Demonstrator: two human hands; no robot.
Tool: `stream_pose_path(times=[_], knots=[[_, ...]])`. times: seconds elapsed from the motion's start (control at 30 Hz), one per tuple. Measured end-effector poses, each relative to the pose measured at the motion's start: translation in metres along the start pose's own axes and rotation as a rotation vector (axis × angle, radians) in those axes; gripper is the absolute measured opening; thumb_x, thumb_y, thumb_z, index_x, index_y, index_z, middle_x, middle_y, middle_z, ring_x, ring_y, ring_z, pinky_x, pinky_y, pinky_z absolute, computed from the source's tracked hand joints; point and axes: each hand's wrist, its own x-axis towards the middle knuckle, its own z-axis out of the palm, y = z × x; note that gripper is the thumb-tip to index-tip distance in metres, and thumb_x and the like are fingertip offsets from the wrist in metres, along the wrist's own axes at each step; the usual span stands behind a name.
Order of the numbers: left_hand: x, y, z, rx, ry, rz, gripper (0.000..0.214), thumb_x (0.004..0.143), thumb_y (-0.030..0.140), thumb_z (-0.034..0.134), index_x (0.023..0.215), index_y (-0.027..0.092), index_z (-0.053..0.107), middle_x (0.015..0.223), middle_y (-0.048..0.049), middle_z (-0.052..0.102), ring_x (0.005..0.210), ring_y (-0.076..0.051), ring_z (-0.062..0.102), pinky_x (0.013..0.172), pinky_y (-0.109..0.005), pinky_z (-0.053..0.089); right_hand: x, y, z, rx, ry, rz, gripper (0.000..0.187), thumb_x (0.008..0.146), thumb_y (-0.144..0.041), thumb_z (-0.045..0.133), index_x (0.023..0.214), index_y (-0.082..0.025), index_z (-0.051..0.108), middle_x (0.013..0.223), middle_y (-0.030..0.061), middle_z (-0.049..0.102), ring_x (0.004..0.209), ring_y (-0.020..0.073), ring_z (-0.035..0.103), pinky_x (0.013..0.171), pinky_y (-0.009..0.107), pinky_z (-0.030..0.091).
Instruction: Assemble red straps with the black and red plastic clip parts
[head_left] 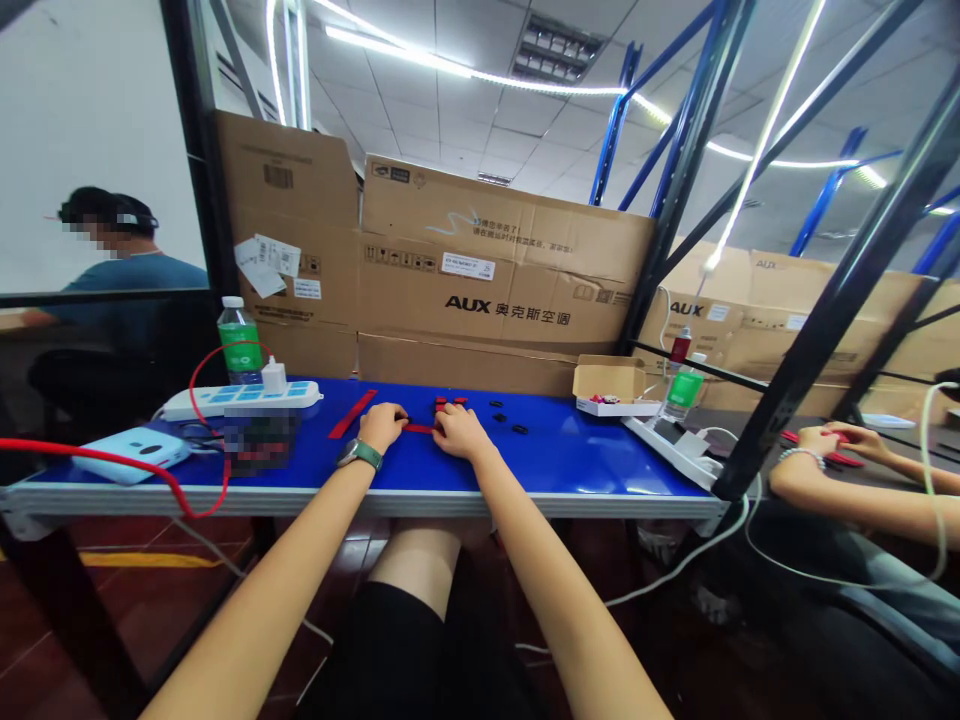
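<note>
- Brown AUX carton [510, 275] panels stand behind the blue tabletop [585, 462], beyond the short red strip [420, 428] that serves as landmark.
- This strip lies flat on the blue top, between the two hands, its ends running up to the fingertips on either side.
- Left hand [381, 426], with a green-strapped watch [365, 455], is at the strip's left end; its fingers are bent and close together, the tips at that end. Whether they pinch or just press it, I cannot tell.
- Right hand [460, 432] covers the strip's right end, fingers bent downward; their grip is hidden.
- Small red blocks [448, 403] sit just behind the strip's right end.
- Three small black pieces [499, 417] lie apart, right of the strip.
- Longer red strip [352, 414] lies slanted, left of the short one.
- Open cardboard box [613, 388] stands well to its right.
</note>
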Motion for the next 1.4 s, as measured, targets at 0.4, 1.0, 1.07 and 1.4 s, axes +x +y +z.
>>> stream_pose_path(times=[0.4, 1.0, 1.07, 1.4], knots=[[0.004, 0.005, 0.003, -0.225, 0.169, 0.029, 0.032, 0.092, 0.014, 0.05, 0.119, 0.018, 0.067, 0.089, -0.0075, 0.076, 0.084, -0.02, 0.074, 0.078, -0.026, 0.052, 0.01, -0.013, 0.001, -0.119, -0.114, -0.151, 0.03, 0.098, -0.008, 0.042, 0.119, -0.015, 0.063, 0.109, 0.0126, 0.068, 0.102, 0.0211, 0.063, 0.086, 0.029, 0.049], [0.003, 0.014, 0.003, -0.965, -0.153, 0.181, 0.051, 0.069, 0.041, 0.08, 0.111, 0.014, 0.07, 0.091, -0.0087, 0.075, 0.085, -0.022, 0.071, 0.08, -0.036, 0.057, 0.013, 0.025, 0.031, 0.913, 0.12, 0.306, 0.01, 0.089, -0.023, 0.056, 0.093, -0.021, 0.064, 0.071, -0.0016, 0.068, 0.065, 0.0146, 0.062, 0.069, 0.025, 0.051], [0.003, 0.015, 0.002, -0.97, -0.168, 0.199, 0.052, 0.068, 0.043, 0.081, 0.11, 0.014, 0.073, 0.097, -0.0104, 0.075, 0.086, -0.023, 0.07, 0.081, -0.037, 0.056, 0.014, 0.025, 0.031, 0.912, 0.124, 0.284, 0.009, 0.089, -0.024, 0.055, 0.091, -0.02, 0.063, 0.07, -0.0021, 0.067, 0.068, 0.015, 0.062, 0.072, 0.026, 0.05], [0.002, 0.013, 0.005, -1.044, -0.328, 0.15, 0.058, 0.065, 0.044, 0.084, 0.111, 0.012, 0.071, 0.093, -0.0121, 0.077, 0.085, -0.024, 0.072, 0.075, -0.034, 0.055, 0.016, 0.02, 0.027, 1.093, 0.05, 0.165, 0.014, 0.089, -0.022, 0.054, 0.102, -0.02, 0.057, 0.073, -0.0032, 0.062, 0.075, 0.0158, 0.064, 0.078, 0.027, 0.049]])
